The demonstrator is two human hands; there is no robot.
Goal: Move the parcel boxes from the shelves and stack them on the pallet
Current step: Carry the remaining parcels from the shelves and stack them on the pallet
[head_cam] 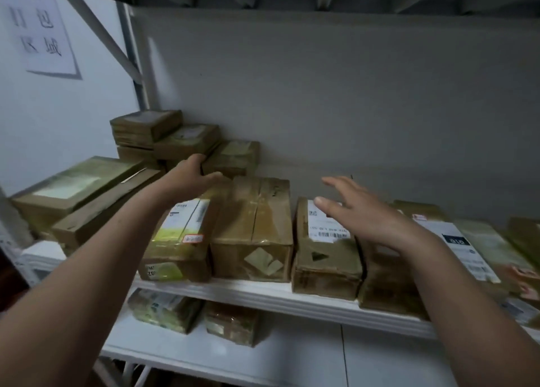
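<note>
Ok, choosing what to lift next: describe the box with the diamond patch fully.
The box is brown cardboard under glossy tape, with a top seam and a diamond patch on its front. It lies flat at the shelf edge, against a green-labelled box on the left and near a barcode box on the right. The left hand is over its rear left corner; contact unclear.

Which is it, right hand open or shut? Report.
Open: the right hand hovers over a labelled box, fingers spread and straight, holding nothing.
</note>
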